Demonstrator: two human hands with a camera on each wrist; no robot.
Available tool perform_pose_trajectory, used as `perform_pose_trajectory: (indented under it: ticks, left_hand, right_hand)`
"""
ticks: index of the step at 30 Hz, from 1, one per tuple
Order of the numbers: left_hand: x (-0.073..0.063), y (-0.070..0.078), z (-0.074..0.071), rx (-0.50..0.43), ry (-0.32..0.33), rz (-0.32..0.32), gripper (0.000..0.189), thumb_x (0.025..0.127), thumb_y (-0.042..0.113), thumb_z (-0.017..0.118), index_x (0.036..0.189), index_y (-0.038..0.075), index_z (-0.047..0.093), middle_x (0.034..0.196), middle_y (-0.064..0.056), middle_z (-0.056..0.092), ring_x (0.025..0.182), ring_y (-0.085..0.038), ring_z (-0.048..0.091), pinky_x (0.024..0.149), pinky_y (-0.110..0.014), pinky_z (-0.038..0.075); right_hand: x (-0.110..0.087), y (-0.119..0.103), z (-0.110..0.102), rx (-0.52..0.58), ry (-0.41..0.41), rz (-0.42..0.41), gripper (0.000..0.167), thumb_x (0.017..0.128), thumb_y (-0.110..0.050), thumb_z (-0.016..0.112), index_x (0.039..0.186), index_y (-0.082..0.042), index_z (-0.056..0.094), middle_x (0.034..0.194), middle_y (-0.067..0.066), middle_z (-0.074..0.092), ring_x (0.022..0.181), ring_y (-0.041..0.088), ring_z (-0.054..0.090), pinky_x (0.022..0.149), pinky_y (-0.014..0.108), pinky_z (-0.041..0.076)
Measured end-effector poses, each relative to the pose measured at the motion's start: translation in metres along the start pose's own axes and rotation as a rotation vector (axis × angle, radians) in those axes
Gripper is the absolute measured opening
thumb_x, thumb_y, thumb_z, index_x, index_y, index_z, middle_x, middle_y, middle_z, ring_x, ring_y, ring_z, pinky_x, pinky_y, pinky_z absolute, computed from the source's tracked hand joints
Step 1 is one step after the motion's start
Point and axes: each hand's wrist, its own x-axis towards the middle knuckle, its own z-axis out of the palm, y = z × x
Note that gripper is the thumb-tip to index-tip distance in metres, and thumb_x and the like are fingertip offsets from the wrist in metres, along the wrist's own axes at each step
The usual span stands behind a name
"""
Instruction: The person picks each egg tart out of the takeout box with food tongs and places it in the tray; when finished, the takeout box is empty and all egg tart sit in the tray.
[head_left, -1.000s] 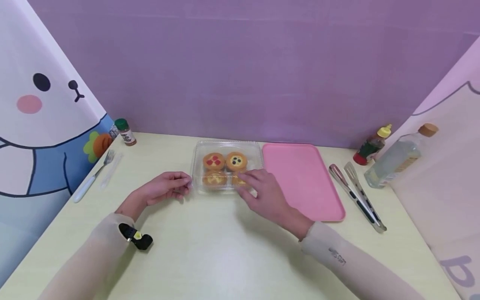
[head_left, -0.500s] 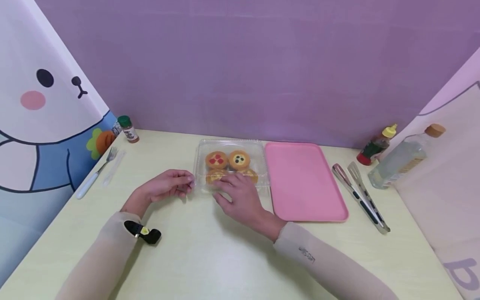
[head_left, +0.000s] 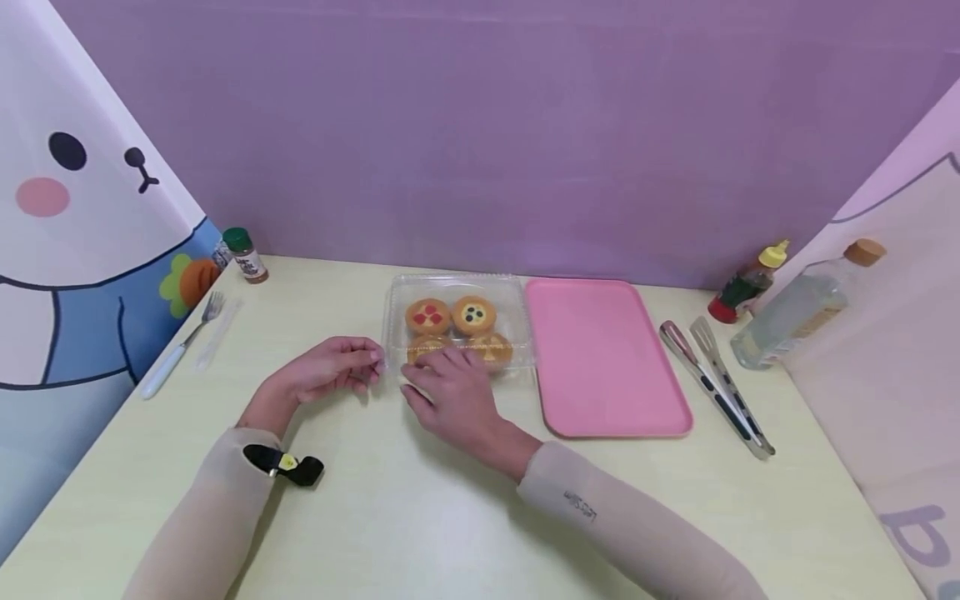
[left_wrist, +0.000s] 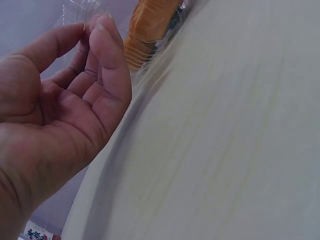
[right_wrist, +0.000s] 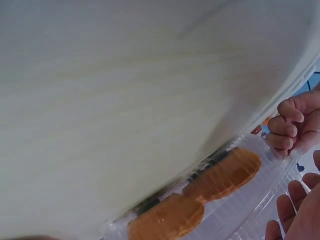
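A clear plastic clamshell box (head_left: 519, 312) stands near the back of the table and holds several egg tarts. One tart with red pieces (head_left: 428, 317) and one with dark dots (head_left: 474, 315) sit at the back. My left hand (head_left: 330, 367) pinches the box's left front edge between thumb and fingertips, also seen in the left wrist view. My right hand (head_left: 453, 400) lies over the front side of the box, its fingers loosely bent on or just above the lid, covering part of the front tarts. The right wrist view shows those fingers (right_wrist: 286, 210) beside the plastic.
A pink tray (head_left: 607, 358) lies right of the box. Beyond it are metal tongs (head_left: 716, 387), a sauce bottle with a yellow cap (head_left: 742, 287) and a corked clear bottle (head_left: 802, 308). At left are a fork (head_left: 180, 346), a thin clear utensil (head_left: 219, 333) and a green-capped jar (head_left: 246, 255).
My right hand has moved left along the front of the box, uncovering the front right tart. My left hand has stayed at the box's left edge.
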Motion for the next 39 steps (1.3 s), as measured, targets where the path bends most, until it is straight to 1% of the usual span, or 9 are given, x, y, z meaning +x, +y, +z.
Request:
perform_pose_trajectory:
  ticks: [4, 10, 13, 17, 23, 30, 32, 36, 39]
  left_hand:
    - [0.001, -0.002, -0.001, 0.005, -0.005, 0.006, 0.021, 0.105, 0.020, 0.052, 0.113, 0.001, 0.057, 0.093, -0.002, 0.067, 0.082, -0.012, 0.064, 0.071, -0.025, 0.057]
    - [0.000, -0.003, -0.001, 0.009, -0.028, 0.027, 0.015, 0.105, 0.020, 0.053, 0.109, 0.008, 0.060, 0.091, 0.001, 0.067, 0.081, -0.011, 0.064, 0.070, -0.025, 0.057]
    - [-0.001, -0.003, 0.000, 0.024, -0.039, 0.048, 0.014, 0.106, 0.019, 0.051, 0.108, 0.009, 0.059, 0.091, 0.002, 0.066, 0.081, -0.011, 0.064, 0.069, -0.025, 0.056]
    - [0.000, -0.004, 0.001, 0.051, -0.037, 0.068, 0.014, 0.106, 0.018, 0.049, 0.110, 0.007, 0.058, 0.092, 0.001, 0.065, 0.082, -0.012, 0.063, 0.069, -0.026, 0.056]
    - [0.002, -0.004, 0.002, 0.058, -0.033, 0.055, 0.014, 0.107, 0.017, 0.048, 0.112, 0.007, 0.057, 0.092, 0.000, 0.064, 0.083, -0.012, 0.063, 0.071, -0.026, 0.056]
    - [0.001, -0.003, 0.001, 0.039, -0.027, 0.053, 0.018, 0.106, 0.016, 0.049, 0.114, 0.000, 0.054, 0.092, 0.000, 0.066, 0.083, -0.013, 0.064, 0.071, -0.027, 0.056]
    - [0.000, -0.003, 0.001, 0.033, -0.032, 0.051, 0.017, 0.106, 0.016, 0.049, 0.113, 0.002, 0.055, 0.092, 0.001, 0.067, 0.083, -0.013, 0.065, 0.071, -0.027, 0.056]
    - [0.001, -0.003, 0.001, 0.029, -0.049, 0.048, 0.012, 0.106, 0.016, 0.049, 0.108, 0.010, 0.059, 0.092, 0.001, 0.067, 0.083, -0.012, 0.065, 0.071, -0.027, 0.056]
    - [0.001, -0.003, 0.002, 0.028, -0.061, 0.044, 0.012, 0.106, 0.016, 0.049, 0.108, 0.012, 0.060, 0.092, 0.001, 0.067, 0.083, -0.012, 0.064, 0.071, -0.026, 0.056]
  right_hand:
    - [0.003, -0.005, 0.002, -0.025, -0.004, 0.023, 0.020, 0.091, -0.038, 0.071, 0.107, -0.029, 0.078, 0.100, -0.010, 0.071, 0.099, 0.011, 0.060, 0.084, 0.031, 0.043]
    - [0.007, -0.013, 0.005, -0.046, -0.041, 0.079, 0.020, 0.091, -0.039, 0.072, 0.107, -0.030, 0.079, 0.099, -0.011, 0.070, 0.100, 0.012, 0.057, 0.085, 0.032, 0.041]
    - [0.008, -0.018, 0.008, -0.051, -0.051, 0.107, 0.020, 0.091, -0.039, 0.072, 0.107, -0.030, 0.078, 0.098, -0.010, 0.068, 0.099, 0.014, 0.056, 0.085, 0.033, 0.040]
    - [0.010, -0.024, 0.012, -0.080, -0.032, 0.160, 0.019, 0.091, -0.042, 0.071, 0.106, -0.031, 0.078, 0.096, -0.010, 0.065, 0.097, 0.015, 0.055, 0.085, 0.033, 0.040]
    - [0.013, -0.034, 0.015, -0.133, -0.032, 0.233, 0.014, 0.089, -0.042, 0.073, 0.100, -0.035, 0.079, 0.092, -0.010, 0.062, 0.091, 0.014, 0.053, 0.081, 0.032, 0.037]
    - [0.017, -0.040, 0.019, -0.154, -0.061, 0.260, 0.009, 0.091, -0.039, 0.072, 0.097, -0.038, 0.079, 0.090, -0.010, 0.059, 0.092, 0.013, 0.051, 0.082, 0.032, 0.036]
    - [0.017, -0.042, 0.020, -0.161, -0.060, 0.265, 0.009, 0.092, -0.039, 0.071, 0.095, -0.038, 0.079, 0.090, -0.011, 0.058, 0.092, 0.013, 0.050, 0.082, 0.032, 0.035]
    - [0.017, -0.044, 0.021, -0.178, -0.044, 0.281, 0.008, 0.090, -0.041, 0.073, 0.093, -0.037, 0.079, 0.088, -0.011, 0.058, 0.091, 0.012, 0.051, 0.081, 0.031, 0.036]
    - [0.017, -0.044, 0.021, -0.167, -0.035, 0.300, 0.007, 0.088, -0.040, 0.075, 0.092, -0.036, 0.079, 0.087, -0.011, 0.058, 0.090, 0.012, 0.051, 0.079, 0.030, 0.036]
